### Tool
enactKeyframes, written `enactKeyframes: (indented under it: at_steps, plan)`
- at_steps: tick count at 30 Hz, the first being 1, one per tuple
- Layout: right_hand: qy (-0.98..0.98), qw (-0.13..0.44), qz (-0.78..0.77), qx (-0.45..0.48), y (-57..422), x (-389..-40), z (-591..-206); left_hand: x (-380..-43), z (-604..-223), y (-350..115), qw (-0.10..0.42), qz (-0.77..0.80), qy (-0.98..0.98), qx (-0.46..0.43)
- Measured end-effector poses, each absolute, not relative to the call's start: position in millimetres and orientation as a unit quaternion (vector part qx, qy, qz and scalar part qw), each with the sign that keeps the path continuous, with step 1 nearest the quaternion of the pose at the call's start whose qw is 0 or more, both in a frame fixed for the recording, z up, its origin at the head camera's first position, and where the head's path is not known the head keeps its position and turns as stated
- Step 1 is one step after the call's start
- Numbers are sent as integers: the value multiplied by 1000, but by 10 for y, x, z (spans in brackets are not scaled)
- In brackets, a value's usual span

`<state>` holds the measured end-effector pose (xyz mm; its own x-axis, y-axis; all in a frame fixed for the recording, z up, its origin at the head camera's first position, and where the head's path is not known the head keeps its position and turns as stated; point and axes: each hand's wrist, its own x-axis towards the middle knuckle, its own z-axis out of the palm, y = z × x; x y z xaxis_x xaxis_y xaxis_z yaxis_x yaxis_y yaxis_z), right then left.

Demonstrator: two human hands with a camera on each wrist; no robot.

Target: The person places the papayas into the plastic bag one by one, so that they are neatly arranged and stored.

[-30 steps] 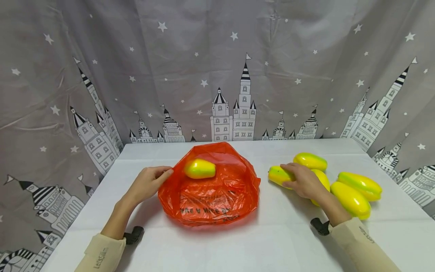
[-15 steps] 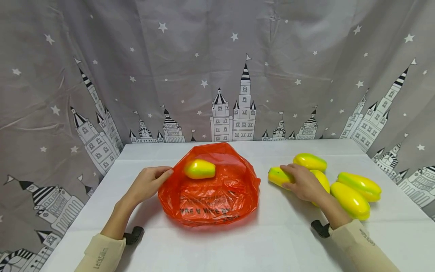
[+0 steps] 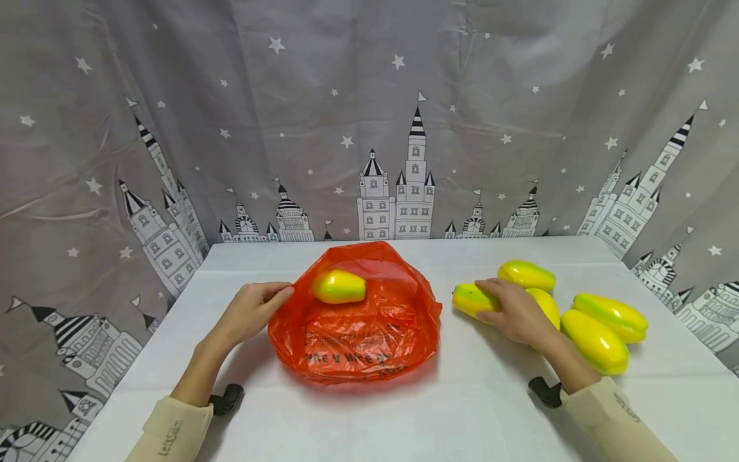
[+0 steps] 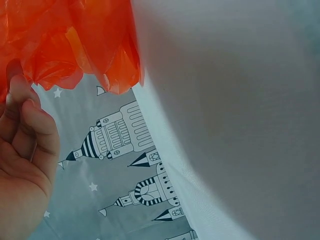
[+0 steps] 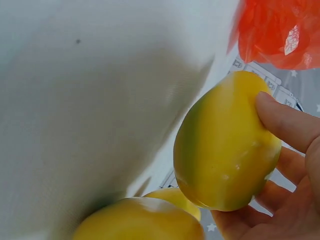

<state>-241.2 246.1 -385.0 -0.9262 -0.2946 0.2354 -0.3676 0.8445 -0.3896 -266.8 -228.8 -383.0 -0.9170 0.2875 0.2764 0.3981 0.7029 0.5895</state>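
A red plastic bag [image 3: 398,321] with printed lettering lies open-mouthed on the white table. One yellow-green papaya [image 3: 340,287] is inside it, near the back left. My left hand [image 3: 254,308] pinches the bag's left rim between thumb and fingers. To the right of the bag, my right hand [image 3: 516,311] grips another papaya [image 5: 225,145], thumb on one side and fingers curled on the other. In the right wrist view a strip of background shows beneath this fruit, and part of the bag [image 5: 275,35] appears beyond it.
Several more papayas lie around the right hand: one behind it [image 3: 526,274], one partly hidden under the wrist [image 3: 545,305], and a touching pair farther right [image 3: 594,340]. A grey curtain [image 3: 323,115] printed with castles and stars hangs behind the white table [image 3: 369,423].
The papaya in my right hand has shifted very slightly left. My left hand and the bag have stayed in place.
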Motion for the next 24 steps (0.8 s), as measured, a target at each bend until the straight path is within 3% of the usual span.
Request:
enactKeyframes:
  at_steps: [24]
  plan:
    - [-940,87,273,186,2412,-2232,-3712,-2661,-3834,-2286,84,-340,-918,-188]
